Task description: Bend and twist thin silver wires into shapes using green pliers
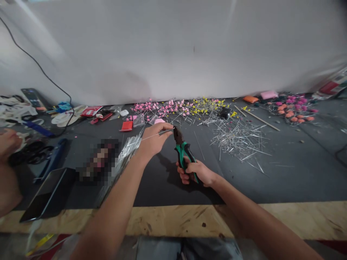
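Observation:
Green-and-black pliers (pixel 182 146) are gripped by their handles in my right hand (pixel 193 170), over the dark table cover. Their jaws point up and away, beside the fingertips of my left hand (pixel 155 138). That hand pinches a thin wire (pixel 148 137), whose end lies at the jaws. Below and left of my left wrist lies a bundle of straight silvery wires (pixel 127 151). Right of the pliers, a loose heap of short wires (pixel 238 139) is spread on the cover, with a single wire (pixel 199 145) nearer the pliers.
Pink-tipped wires (pixel 162 108) and yellow-tipped wires (pixel 207 105) lie along the wall. Farther right are orange and magenta ones (pixel 295 108) and a wooden stick (pixel 260 119). A phone (pixel 45 195) lies at the left front edge; another person's hand (pixel 9 142) is far left.

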The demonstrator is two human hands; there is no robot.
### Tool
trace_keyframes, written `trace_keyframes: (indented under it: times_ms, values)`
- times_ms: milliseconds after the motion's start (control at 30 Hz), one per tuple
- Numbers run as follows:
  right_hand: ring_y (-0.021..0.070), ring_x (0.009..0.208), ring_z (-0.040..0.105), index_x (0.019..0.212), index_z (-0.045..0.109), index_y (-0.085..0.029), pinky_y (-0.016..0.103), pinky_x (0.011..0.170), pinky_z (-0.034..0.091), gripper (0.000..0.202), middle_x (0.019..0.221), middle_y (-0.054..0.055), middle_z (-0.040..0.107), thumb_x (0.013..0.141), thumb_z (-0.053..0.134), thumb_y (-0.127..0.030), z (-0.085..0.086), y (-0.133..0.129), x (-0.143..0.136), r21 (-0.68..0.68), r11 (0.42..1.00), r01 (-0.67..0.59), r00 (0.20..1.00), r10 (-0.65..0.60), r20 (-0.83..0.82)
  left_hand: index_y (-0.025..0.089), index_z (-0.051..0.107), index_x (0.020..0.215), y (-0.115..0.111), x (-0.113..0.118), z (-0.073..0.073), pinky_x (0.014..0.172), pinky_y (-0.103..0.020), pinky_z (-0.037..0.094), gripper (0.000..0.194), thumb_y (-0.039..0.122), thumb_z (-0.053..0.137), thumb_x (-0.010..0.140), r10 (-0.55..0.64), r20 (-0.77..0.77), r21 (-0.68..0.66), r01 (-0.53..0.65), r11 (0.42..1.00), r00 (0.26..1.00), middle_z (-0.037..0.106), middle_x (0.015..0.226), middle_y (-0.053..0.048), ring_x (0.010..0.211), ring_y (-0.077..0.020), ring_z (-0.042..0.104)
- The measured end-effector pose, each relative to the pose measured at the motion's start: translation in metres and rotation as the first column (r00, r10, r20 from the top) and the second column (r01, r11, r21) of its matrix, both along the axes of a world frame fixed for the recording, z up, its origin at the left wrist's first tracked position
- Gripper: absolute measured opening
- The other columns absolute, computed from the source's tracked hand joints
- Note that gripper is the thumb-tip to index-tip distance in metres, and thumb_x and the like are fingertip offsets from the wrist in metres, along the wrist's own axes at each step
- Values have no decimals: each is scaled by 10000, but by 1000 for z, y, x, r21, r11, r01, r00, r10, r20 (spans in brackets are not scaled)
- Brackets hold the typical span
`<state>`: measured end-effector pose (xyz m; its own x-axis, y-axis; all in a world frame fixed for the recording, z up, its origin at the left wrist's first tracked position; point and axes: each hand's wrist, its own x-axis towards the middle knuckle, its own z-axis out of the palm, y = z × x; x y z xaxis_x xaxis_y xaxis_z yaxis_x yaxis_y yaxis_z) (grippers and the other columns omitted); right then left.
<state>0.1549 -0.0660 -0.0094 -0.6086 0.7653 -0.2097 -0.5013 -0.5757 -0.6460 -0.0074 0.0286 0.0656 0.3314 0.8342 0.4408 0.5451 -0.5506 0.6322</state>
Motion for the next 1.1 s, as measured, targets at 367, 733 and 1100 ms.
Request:
trace_keyframes:
  times_ms: [367,733,1100]
  values:
    - [81,503,385,884,504,-167,252,472,289,304,673,-20,454,592,464,-93,-1,0,-1,28,999,-15,1000,15,4,239,635,804,3,-2,4,858,-349,451,92,176,596,751,-17,-75,166,30,986,997,675,909,3,909,-156,606]
    - [82,499,387,868,503,-163,251,468,291,300,668,-21,452,578,464,-94,-1,0,-1,43,999,-5,1000,5,4,243,580,1005,-5,-6,-8,951,-373,413,203,187,472,843,-44,-101,179,62,982,994,626,1084,-21,1067,-159,541]
    - [76,498,367,864,499,-173,245,470,293,301,670,-28,439,574,470,-98,1,-1,0,52,998,-36,999,36,-2,227,590,855,-4,7,-16,1019,-424,326,183,146,426,858,46,49,341,-60,938,998,610,1085,-23,1160,-158,456]
